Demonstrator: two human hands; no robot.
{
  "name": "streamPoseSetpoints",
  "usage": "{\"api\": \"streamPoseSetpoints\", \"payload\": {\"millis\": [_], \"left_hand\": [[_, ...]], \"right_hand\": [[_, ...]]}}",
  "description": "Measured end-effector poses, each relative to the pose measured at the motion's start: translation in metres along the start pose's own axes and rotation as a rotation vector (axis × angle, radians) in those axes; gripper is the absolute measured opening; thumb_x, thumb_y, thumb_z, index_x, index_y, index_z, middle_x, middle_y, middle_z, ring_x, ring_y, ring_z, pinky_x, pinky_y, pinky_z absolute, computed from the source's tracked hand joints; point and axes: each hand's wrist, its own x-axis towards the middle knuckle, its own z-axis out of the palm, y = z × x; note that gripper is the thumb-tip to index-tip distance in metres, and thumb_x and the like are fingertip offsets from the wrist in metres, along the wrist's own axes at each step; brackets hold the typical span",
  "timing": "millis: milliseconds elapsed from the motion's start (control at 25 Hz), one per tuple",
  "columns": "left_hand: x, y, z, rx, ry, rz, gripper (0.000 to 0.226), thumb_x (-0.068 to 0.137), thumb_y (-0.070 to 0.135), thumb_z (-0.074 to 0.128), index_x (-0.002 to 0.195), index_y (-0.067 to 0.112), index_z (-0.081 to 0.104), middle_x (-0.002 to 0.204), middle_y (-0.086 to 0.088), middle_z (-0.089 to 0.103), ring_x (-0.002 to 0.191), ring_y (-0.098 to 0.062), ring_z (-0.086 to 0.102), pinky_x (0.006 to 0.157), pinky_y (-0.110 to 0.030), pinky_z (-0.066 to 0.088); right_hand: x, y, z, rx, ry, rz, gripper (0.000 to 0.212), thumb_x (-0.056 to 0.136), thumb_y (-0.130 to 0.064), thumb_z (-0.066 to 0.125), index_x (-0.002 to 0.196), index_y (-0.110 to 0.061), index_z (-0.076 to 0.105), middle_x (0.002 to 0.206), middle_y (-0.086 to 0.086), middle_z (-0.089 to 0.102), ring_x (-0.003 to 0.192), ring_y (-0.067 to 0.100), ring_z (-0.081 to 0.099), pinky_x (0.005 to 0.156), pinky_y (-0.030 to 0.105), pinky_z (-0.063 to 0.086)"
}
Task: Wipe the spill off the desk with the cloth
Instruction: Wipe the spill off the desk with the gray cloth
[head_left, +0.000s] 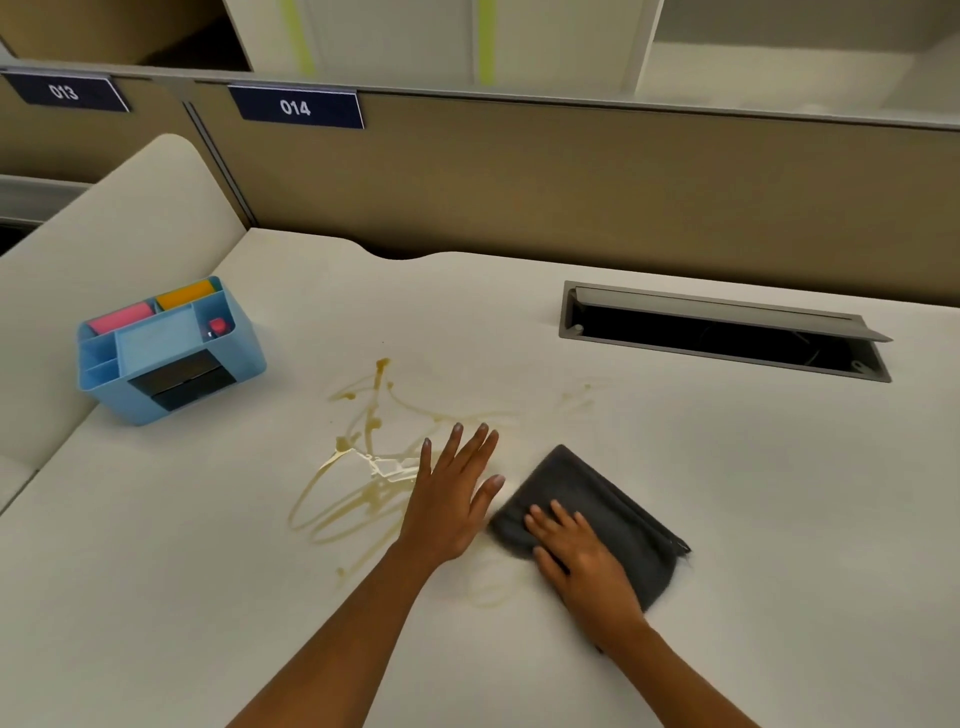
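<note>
Right hand (576, 551): nearest the desk's front edge; palm down, fingers (563, 514) slightly spread and laid flat on the folded dark grey cloth (613, 509), fingertips pointing to its left end; cloth extends beyond and right of the fingers, flat on the off-white desk (727, 519); left hand (452, 493): just left of the cloth, fingers spread wide, holding nothing, thumb tip near the cloth's left edge; thin brown liquid spill (363, 457): looping streaks left of and beyond the left hand, faint smears near the cloth; light blue plastic desk organiser (166, 353): toward the left edge; grey recessed cable hatch (722, 332): open, toward the rear right.
</note>
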Motion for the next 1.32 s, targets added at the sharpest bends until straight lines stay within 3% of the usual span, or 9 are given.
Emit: {"api": "streamPoseSetpoints", "payload": {"millis": [160,360,440,680,800,920,1080,1200,1320], "left_hand": [[-0.013,-0.023,-0.007,-0.139,-0.009,0.106,0.054,0.099,0.050,0.022,0.150,0.031,0.022,0.156,0.016,0.025,0.147,-0.005,0.006,0.121,-0.039,-0.003],[-0.022,-0.062,-0.014,-0.109,-0.009,0.091,0.054,0.099,0.045,0.028,0.150,0.026,0.024,0.154,0.016,0.025,0.147,-0.007,0.008,0.121,-0.039,0.000],[-0.024,-0.073,-0.016,-0.106,-0.006,0.095,0.053,0.099,0.044,0.030,0.150,0.027,0.024,0.155,0.016,0.023,0.147,-0.005,0.006,0.121,-0.038,0.000],[-0.033,-0.104,-0.027,-0.175,0.059,-0.007,0.052,0.099,0.043,0.033,0.149,0.027,0.027,0.153,0.018,0.026,0.146,-0.005,0.010,0.121,-0.035,-0.001],[-0.046,-0.133,-0.037,-0.184,0.093,-0.058,0.053,0.099,0.048,0.029,0.148,0.029,0.027,0.152,0.019,0.026,0.146,-0.004,0.012,0.121,-0.034,-0.003],[-0.060,-0.159,-0.048,-0.180,0.091,-0.104,0.060,0.095,0.055,0.021,0.149,0.028,0.026,0.151,0.018,0.025,0.146,-0.004,0.012,0.120,-0.034,-0.005],[-0.072,-0.179,-0.055,-0.184,0.102,-0.132,0.062,0.094,0.056,0.019,0.149,0.028,0.026,0.152,0.018,0.026,0.146,-0.005,0.012,0.120,-0.034,-0.004],[-0.068,-0.190,-0.058,-0.179,0.114,-0.133,0.062,0.094,0.055,0.018,0.148,0.026,0.027,0.151,0.015,0.027,0.145,-0.008,0.014,0.120,-0.036,-0.003],[-0.062,-0.204,-0.061,-0.195,0.157,-0.164,0.062,0.095,0.055,0.018,0.148,0.025,0.028,0.151,0.015,0.026,0.145,-0.008,0.014,0.120,-0.036,-0.003]], "right_hand": [[-0.025,0.029,-0.024,0.003,0.138,0.155,0.044,0.095,-0.039,0.042,0.138,-0.031,0.042,0.143,-0.023,0.031,0.139,-0.003,0.016,0.115,0.015,0.004],[0.051,0.032,-0.029,0.094,0.350,0.473,0.042,0.097,-0.026,0.048,0.138,-0.023,0.044,0.150,-0.001,0.035,0.140,0.014,0.014,0.115,0.037,0.018],[0.078,0.013,-0.019,0.094,0.320,0.441,0.041,0.097,-0.024,0.047,0.138,-0.019,0.044,0.150,0.002,0.036,0.139,0.011,0.010,0.116,0.035,0.015],[0.055,-0.039,0.018,0.054,0.048,0.107,0.044,0.098,-0.031,0.043,0.141,-0.026,0.036,0.144,-0.021,0.024,0.139,-0.004,0.005,0.113,0.011,-0.005],[0.018,-0.019,0.007,0.026,0.062,0.132,0.045,0.097,-0.032,0.044,0.140,-0.029,0.035,0.144,-0.022,0.031,0.139,-0.007,0.010,0.114,0.012,-0.002],[0.028,-0.002,-0.007,0.045,0.213,0.277,0.044,0.096,-0.027,0.048,0.139,-0.029,0.040,0.144,-0.017,0.032,0.136,-0.007,0.009,0.115,0.019,0.006],[0.089,-0.012,-0.005,0.075,0.309,0.480,0.042,0.097,-0.028,0.046,0.139,-0.024,0.042,0.151,-0.001,0.031,0.143,0.022,0.014,0.113,0.042,0.022],[0.112,-0.033,0.014,0.072,0.235,0.353,0.041,0.097,-0.025,0.047,0.138,-0.021,0.044,0.149,-0.002,0.034,0.142,0.018,0.015,0.115,0.037,0.019],[0.096,-0.052,0.029,0.097,0.110,0.176,0.042,0.097,-0.029,0.047,0.138,-0.028,0.041,0.145,-0.019,0.029,0.140,0.001,0.011,0.115,0.021,0.009]]}}
